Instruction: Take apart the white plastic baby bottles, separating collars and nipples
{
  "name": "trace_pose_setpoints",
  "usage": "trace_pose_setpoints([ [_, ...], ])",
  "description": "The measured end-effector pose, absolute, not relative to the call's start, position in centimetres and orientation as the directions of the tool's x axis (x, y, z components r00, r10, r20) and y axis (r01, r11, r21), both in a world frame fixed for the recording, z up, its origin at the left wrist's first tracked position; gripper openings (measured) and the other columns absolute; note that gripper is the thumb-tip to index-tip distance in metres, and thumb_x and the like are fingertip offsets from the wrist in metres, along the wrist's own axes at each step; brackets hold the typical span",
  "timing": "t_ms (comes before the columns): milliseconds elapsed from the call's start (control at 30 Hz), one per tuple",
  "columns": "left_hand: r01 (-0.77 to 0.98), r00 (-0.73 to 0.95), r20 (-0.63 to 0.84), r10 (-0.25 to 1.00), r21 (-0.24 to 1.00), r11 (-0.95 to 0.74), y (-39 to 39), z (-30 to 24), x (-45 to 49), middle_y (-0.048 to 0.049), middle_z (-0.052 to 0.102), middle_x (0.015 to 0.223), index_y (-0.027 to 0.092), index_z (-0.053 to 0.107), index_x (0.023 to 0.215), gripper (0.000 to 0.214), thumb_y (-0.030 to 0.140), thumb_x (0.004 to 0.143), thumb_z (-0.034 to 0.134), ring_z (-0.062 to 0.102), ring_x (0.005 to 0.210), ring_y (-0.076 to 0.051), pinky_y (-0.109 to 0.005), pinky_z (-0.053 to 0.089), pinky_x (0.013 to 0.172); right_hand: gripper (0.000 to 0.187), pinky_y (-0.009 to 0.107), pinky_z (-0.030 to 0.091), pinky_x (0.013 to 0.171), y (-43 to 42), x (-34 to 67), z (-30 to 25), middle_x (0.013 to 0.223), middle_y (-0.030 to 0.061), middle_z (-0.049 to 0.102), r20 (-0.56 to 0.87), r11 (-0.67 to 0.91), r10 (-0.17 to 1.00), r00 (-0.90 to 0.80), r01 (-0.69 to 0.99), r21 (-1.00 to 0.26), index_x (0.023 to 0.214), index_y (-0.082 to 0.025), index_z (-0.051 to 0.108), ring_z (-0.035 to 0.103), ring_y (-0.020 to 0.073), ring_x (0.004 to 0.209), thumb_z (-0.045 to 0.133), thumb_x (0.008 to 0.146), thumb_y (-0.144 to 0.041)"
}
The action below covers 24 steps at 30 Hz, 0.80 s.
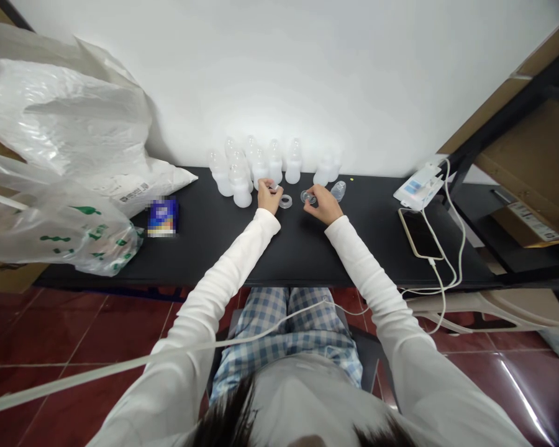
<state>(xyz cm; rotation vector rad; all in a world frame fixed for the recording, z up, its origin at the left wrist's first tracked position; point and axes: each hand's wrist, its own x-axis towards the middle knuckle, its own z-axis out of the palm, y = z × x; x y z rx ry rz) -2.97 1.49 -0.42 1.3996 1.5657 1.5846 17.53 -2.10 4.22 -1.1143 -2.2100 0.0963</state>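
Several translucent white baby bottles [241, 179] stand in a cluster at the back of the black table [214, 248], against the wall. My left hand [268, 195] rests just in front of them, fingers curled round a small clear part. A clear ring [286, 201] lies flat on the table between my hands. My right hand [322, 203] is closed in a pinch on a small clear round piece [308, 197]. Just right of it a clear nipple cap [338, 190] lies on its side.
Big plastic bags [60, 161] fill the table's left end, with a small blue packet [163, 217] beside them. A phone [419, 233] and a white charger box [419, 186] with cables lie at the right. A dark shelf frame [507, 118] with cardboard boxes stands farther right.
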Motion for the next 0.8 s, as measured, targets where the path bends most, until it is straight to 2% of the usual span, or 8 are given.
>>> trace_pose_setpoints([
  [167,0.322,-0.245,0.349,0.905,0.909,-0.264,1.0,-0.2,-2.9,-0.0072,0.061,0.113,0.024,0.051,0.119,0.043,0.02,0.079,0.065,0.063,0.087,-0.014,-0.029,0.056,0.08,0.011,0.035,0.045,0.075,-2.3,18.1,4.6,0.086,0.0046,0.057,0.461,0.606,0.779,-0.425,0.7,-0.379,0.089,-0.023,0.048,0.054,0.0215,0.081,0.054,0.08,-0.023],
  [367,0.361,-0.22,0.281,0.934,0.913,-0.19,1.1,-0.4,-2.9,-0.0075,0.068,0.104,0.022,0.055,0.102,0.025,0.023,0.081,0.068,0.065,0.093,-0.019,-0.036,0.054,0.089,0.014,0.033,0.041,0.071,-2.5,18.8,4.9,0.084,0.004,0.057,0.423,0.589,0.795,-0.434,0.719,-0.37,0.088,-0.023,0.045,0.053,0.0199,0.076,0.053,0.076,-0.023],
  [633,0.43,-0.186,0.298,0.936,0.882,-0.195,1.2,-0.9,-2.5,-0.0095,0.065,0.101,0.022,0.048,0.089,0.026,0.012,0.075,0.067,0.06,0.104,-0.025,-0.046,0.048,0.101,0.013,0.032,0.037,0.065,-2.0,19.4,4.4,0.083,0.0043,0.058,0.326,0.561,0.822,-0.467,0.762,-0.324,0.087,-0.023,0.045,0.052,0.0199,0.072,0.052,0.076,-0.024],
  [800,0.438,-0.141,0.335,0.932,0.865,-0.244,0.6,-0.6,-2.4,-0.0106,0.062,0.099,0.023,0.049,0.088,0.018,0.015,0.08,0.063,0.056,0.107,-0.027,-0.049,0.044,0.107,0.014,0.032,0.034,0.063,-1.8,19.4,4.2,0.083,0.0046,0.059,0.281,0.531,0.842,-0.461,0.8,-0.28,0.088,-0.023,0.046,0.053,0.0203,0.071,0.053,0.077,-0.026],
])
